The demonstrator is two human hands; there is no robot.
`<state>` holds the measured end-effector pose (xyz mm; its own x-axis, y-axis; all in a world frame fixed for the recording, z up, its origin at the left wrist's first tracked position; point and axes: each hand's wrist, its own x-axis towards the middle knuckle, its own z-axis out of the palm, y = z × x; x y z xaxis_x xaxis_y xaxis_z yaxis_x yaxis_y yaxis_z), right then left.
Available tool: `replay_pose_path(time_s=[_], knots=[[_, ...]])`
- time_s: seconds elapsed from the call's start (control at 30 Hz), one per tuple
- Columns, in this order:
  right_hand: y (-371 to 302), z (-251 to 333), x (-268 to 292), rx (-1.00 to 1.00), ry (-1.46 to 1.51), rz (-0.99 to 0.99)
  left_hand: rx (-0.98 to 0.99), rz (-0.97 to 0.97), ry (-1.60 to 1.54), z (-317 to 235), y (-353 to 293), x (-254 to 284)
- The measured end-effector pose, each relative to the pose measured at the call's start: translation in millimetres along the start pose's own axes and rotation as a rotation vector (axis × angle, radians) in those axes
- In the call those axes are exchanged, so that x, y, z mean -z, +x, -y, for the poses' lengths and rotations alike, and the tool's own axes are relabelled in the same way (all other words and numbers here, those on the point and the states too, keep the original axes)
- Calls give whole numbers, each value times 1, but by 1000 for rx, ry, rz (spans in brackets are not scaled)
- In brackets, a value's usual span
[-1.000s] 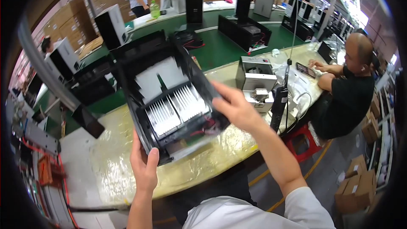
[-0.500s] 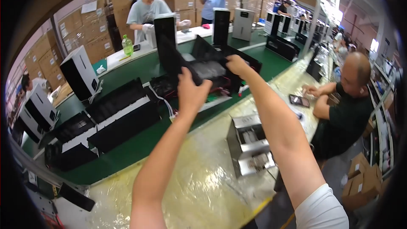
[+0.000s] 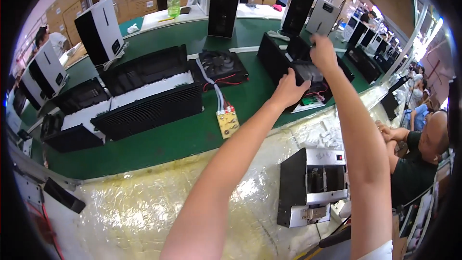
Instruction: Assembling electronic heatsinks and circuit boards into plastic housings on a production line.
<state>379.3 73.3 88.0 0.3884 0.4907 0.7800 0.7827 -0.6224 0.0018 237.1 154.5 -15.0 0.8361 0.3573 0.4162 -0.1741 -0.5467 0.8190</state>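
A black plastic part with a dark, glossy middle point(image 3: 308, 72) sits inside an open black casing point(image 3: 272, 60) on the green belt. My left hand point(image 3: 291, 89) grips its near left edge, with thumb and fingers spread around it. At its far right side my right hand point(image 3: 325, 55) has curled fingers, slightly blurred, closed on the edge. Under the part show red wires and a green circuit board point(image 3: 310, 100). Left of the casing lies a black fan unit point(image 3: 219, 62), its grey cable running to a yellow circuit board point(image 3: 228, 123).
Open black casings point(image 3: 149, 110) line the belt point(image 3: 178, 139) on the left. Upright black-and-white units point(image 3: 98, 31) stand along its far side. Nearer me, a metal-and-black device point(image 3: 313, 188) rests on the plastic-covered table. A person in dark clothes point(image 3: 414, 173) sits at right.
My view has turned, and the scene has shifted. The black part has come down from above the fan unit into the casing on the right, both hands moving with it.
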Motion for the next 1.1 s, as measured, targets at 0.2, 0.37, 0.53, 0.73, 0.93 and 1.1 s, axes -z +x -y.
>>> replay_pose_path(time_s=[0.2,0.37,0.53,0.73,0.93,1.1], knots=[[36,145,42,-88,507,5,-416,-391,1045,-2,-95,198],[30,211,35,-53,696,-85,-71,-5,968,24,-137,256],[-11,249,60,-24,841,-51,-67,341,728,-37,-235,281],[-166,305,65,25,977,580,-127,590,734,-67,-341,369],[-256,353,113,-165,1476,638,86,652,781,-122,-331,402],[-339,317,139,-464,1421,328,-421,91,790,-82,-159,330]])
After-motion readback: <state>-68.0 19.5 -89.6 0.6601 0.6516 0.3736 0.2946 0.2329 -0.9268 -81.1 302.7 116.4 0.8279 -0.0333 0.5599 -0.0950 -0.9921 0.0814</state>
